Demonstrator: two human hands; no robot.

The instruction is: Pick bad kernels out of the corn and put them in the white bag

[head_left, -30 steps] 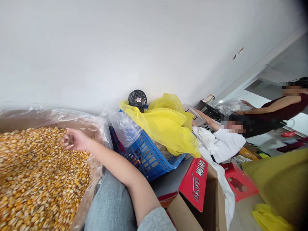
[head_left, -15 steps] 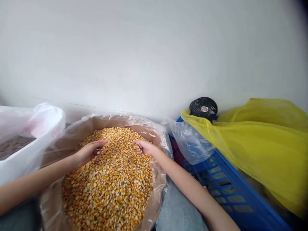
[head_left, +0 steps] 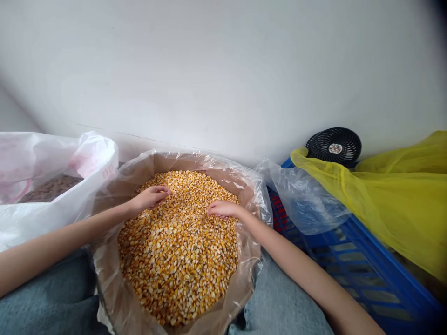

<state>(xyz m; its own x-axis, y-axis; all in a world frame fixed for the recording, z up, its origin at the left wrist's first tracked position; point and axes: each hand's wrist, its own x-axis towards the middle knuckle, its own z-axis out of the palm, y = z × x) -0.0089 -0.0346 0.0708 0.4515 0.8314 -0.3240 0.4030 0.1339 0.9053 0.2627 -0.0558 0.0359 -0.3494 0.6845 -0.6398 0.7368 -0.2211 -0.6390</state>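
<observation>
Loose yellow and pale corn kernels (head_left: 178,251) fill a cardboard box (head_left: 167,163) lined with a clear plastic bag (head_left: 258,195). My left hand (head_left: 152,197) is over the far left part of the corn, thumb and fingers drawn together in a pinch. Whatever sits between those fingertips is too small to make out. On the right side of the heap, my right hand (head_left: 223,209) is low against the kernels with its fingers bent and pressed together. Its fingertips point down and left, and what they hold, if anything, is hidden.
To the left stands a white sack (head_left: 63,209) with small brown pieces (head_left: 52,187) inside. A blue plastic crate (head_left: 366,260) is at the right, partly covered by yellow mesh (head_left: 401,204). Behind it, a black fan (head_left: 335,148) is near the wall. My knees flank the box.
The view has shifted, so everything appears farther right and slightly higher. My left fingers have drawn closer together. My right hand has turned palm down and lowered onto the kernels.
</observation>
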